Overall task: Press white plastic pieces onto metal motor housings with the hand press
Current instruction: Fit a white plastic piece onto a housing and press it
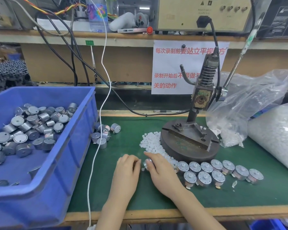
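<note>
My right hand [158,170] grips a small round metal motor housing [147,163] on the green mat [123,193], just in front of the hand press [189,140]. My left hand [128,165] sits close beside it with fingers curled, its fingertips at the housing's left side; what they pinch is too small to tell. A heap of small white plastic pieces [150,141] lies between my hands and the press's round base. Two rows of housings with white pieces on them [219,173] stand to the right.
A blue bin [76,146] with several loose motor housings fills the left. A few housings [103,133] lie on the mat by the bin. Plastic bags of white pieces [264,130] sit at the right. A white cable [96,155] hangs down past the bin's edge.
</note>
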Demonstrator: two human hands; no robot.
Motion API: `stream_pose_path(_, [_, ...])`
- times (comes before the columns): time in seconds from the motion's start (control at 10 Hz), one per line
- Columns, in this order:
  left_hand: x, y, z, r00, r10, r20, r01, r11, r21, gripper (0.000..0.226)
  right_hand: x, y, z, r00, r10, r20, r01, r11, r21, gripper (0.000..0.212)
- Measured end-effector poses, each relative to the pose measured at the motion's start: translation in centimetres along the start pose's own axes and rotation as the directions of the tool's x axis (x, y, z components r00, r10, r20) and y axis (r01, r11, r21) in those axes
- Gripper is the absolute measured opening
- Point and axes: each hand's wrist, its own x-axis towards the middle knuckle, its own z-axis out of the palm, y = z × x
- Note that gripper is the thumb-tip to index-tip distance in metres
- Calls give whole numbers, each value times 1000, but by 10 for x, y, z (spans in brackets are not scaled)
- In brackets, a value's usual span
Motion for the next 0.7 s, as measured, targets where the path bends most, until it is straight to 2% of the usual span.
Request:
stream_pose_path(0.1, [4,-11,7,998,-55,-14,54,997,-54,19,2,2,4,998,-36,45,41,992,-121,44])
stream_pose_path(0.2, [8,-19,17,997,-82,-5,82,995,-59,18,3,4,5,997,-46,56,54,987,-152,46])
stream_pose_path(0.5, [5,-22,17,998,-26,-66,20,996,-86,15,3,0,6,994,-62,85,81,966,-246,48])
stream_pose_path(0.7, [6,-29,26,995,-74,-61,71,996,-48,12,5,-11,9,975,-97,199,162,926,-342,48])
